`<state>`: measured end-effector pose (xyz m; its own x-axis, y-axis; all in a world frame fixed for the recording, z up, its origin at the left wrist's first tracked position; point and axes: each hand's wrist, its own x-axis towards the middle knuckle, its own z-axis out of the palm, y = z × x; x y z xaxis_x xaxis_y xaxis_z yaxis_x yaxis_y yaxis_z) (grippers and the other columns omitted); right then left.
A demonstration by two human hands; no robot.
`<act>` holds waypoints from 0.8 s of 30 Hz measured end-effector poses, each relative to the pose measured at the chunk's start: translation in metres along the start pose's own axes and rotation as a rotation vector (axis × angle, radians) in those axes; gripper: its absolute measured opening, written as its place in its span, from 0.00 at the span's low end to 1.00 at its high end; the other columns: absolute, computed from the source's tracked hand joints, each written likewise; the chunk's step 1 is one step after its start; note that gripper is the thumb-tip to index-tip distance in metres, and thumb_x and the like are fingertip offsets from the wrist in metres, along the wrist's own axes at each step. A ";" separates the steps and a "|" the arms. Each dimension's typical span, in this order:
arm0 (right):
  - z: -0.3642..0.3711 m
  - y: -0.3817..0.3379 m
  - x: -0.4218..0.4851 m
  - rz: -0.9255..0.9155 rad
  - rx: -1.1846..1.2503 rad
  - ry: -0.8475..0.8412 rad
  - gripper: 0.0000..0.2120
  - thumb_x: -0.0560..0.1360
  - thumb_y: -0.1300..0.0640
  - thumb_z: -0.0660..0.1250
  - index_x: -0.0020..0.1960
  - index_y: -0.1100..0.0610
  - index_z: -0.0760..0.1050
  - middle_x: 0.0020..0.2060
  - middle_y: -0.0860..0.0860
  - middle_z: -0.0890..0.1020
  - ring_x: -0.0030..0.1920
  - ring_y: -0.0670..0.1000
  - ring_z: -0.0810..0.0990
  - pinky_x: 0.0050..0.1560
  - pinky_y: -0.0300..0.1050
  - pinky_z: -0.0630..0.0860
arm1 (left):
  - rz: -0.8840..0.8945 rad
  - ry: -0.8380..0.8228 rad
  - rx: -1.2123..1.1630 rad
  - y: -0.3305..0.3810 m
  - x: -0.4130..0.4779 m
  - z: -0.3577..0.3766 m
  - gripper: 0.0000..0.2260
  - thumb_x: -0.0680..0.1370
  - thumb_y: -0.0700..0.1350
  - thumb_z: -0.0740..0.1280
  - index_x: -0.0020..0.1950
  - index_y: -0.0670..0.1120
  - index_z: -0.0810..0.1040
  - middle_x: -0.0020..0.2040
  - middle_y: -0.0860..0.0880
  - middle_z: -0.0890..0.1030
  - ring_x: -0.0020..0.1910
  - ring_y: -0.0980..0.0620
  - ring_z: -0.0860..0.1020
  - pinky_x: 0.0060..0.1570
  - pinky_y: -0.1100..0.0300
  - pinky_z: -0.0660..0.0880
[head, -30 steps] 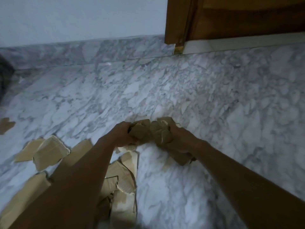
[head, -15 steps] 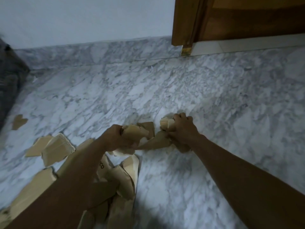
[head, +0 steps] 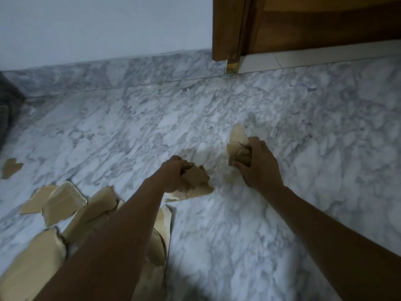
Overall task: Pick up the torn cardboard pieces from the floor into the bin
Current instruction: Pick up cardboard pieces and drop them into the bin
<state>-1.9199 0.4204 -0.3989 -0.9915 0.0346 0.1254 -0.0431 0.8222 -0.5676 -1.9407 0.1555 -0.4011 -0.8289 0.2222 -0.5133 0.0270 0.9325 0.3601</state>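
Note:
Torn brown cardboard pieces lie on the marble floor. My left hand (head: pixel 173 173) grips a bunch of cardboard scraps (head: pixel 195 177) just above a torn strip (head: pixel 195 193) on the floor. My right hand (head: pixel 258 164) holds a wad of cardboard pieces (head: pixel 235 146) whose pale tip sticks up past my fingers. Several larger pieces (head: pixel 63 202) lie at the lower left, partly hidden under my left forearm. One small piece (head: pixel 12 167) lies alone at the far left. No bin is in view.
A white wall with a marble skirting (head: pixel 130 72) runs along the back. A wooden door and frame (head: pixel 303 25) stand at the upper right. Something dark grey (head: pixel 8 105) sits at the left edge. Bare marble floor (head: pixel 303 148) spreads to the right.
My hands have moved apart, each keeping its share of the cardboard. The right hand has moved right and farther away; the left stays over the pile.

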 end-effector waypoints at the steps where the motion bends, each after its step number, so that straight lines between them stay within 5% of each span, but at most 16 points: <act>1: 0.004 0.006 -0.009 -0.093 -0.069 0.011 0.28 0.67 0.46 0.78 0.60 0.55 0.68 0.50 0.53 0.74 0.45 0.54 0.75 0.40 0.45 0.72 | 0.011 0.019 -0.002 0.000 -0.001 0.000 0.27 0.64 0.51 0.80 0.59 0.47 0.77 0.60 0.47 0.72 0.58 0.45 0.74 0.55 0.56 0.72; 4: 0.018 0.020 -0.034 -0.215 -0.286 -0.057 0.26 0.69 0.44 0.75 0.57 0.56 0.67 0.49 0.56 0.74 0.44 0.59 0.75 0.36 0.49 0.74 | 0.016 0.072 0.064 0.001 -0.008 0.002 0.20 0.64 0.56 0.78 0.47 0.50 0.72 0.47 0.48 0.78 0.51 0.45 0.78 0.47 0.54 0.76; 7: 0.019 0.017 -0.035 -0.152 -0.338 -0.143 0.26 0.72 0.45 0.74 0.62 0.54 0.66 0.51 0.54 0.75 0.45 0.58 0.76 0.34 0.46 0.70 | -0.027 0.130 0.191 0.005 -0.014 0.005 0.21 0.65 0.63 0.72 0.49 0.55 0.70 0.44 0.56 0.72 0.54 0.51 0.70 0.52 0.47 0.74; 11: 0.007 0.007 -0.022 0.052 -0.329 -0.344 0.25 0.74 0.45 0.70 0.63 0.52 0.61 0.50 0.52 0.78 0.47 0.57 0.80 0.39 0.47 0.70 | -0.011 0.164 -0.029 0.007 -0.019 0.008 0.15 0.66 0.52 0.76 0.46 0.52 0.72 0.44 0.52 0.78 0.48 0.49 0.78 0.43 0.58 0.72; 17: -0.010 -0.008 -0.006 0.333 0.248 -0.280 0.28 0.67 0.41 0.77 0.58 0.53 0.71 0.47 0.49 0.80 0.46 0.52 0.79 0.42 0.42 0.73 | -0.099 0.393 -0.572 -0.007 -0.042 -0.002 0.15 0.61 0.56 0.74 0.41 0.54 0.74 0.37 0.57 0.78 0.36 0.60 0.75 0.36 0.69 0.69; 20: -0.013 -0.027 0.001 0.326 0.463 -0.324 0.23 0.66 0.42 0.78 0.54 0.52 0.76 0.44 0.49 0.82 0.42 0.51 0.81 0.41 0.44 0.78 | -0.173 0.435 -0.774 -0.009 -0.053 -0.026 0.17 0.66 0.49 0.80 0.50 0.53 0.78 0.44 0.53 0.83 0.42 0.52 0.81 0.40 0.55 0.79; 22: -0.017 -0.052 0.000 0.395 0.818 -0.332 0.13 0.70 0.48 0.77 0.48 0.56 0.79 0.37 0.54 0.83 0.36 0.56 0.82 0.35 0.48 0.79 | -0.126 0.403 -0.934 -0.007 -0.061 -0.038 0.15 0.68 0.47 0.79 0.52 0.51 0.80 0.45 0.47 0.84 0.39 0.43 0.83 0.32 0.47 0.80; 24: -0.025 -0.074 0.002 0.475 1.005 -0.271 0.09 0.73 0.55 0.76 0.50 0.59 0.82 0.39 0.54 0.85 0.39 0.55 0.84 0.36 0.46 0.80 | -0.029 0.357 -1.017 0.002 -0.066 -0.049 0.15 0.70 0.46 0.78 0.55 0.45 0.81 0.44 0.43 0.84 0.35 0.41 0.81 0.25 0.54 0.76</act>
<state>-1.9157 0.3743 -0.3361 -0.9226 -0.0033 -0.3857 0.3850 -0.0717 -0.9201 -1.9130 0.1282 -0.3283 -0.9414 -0.0458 -0.3341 -0.3356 0.2260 0.9145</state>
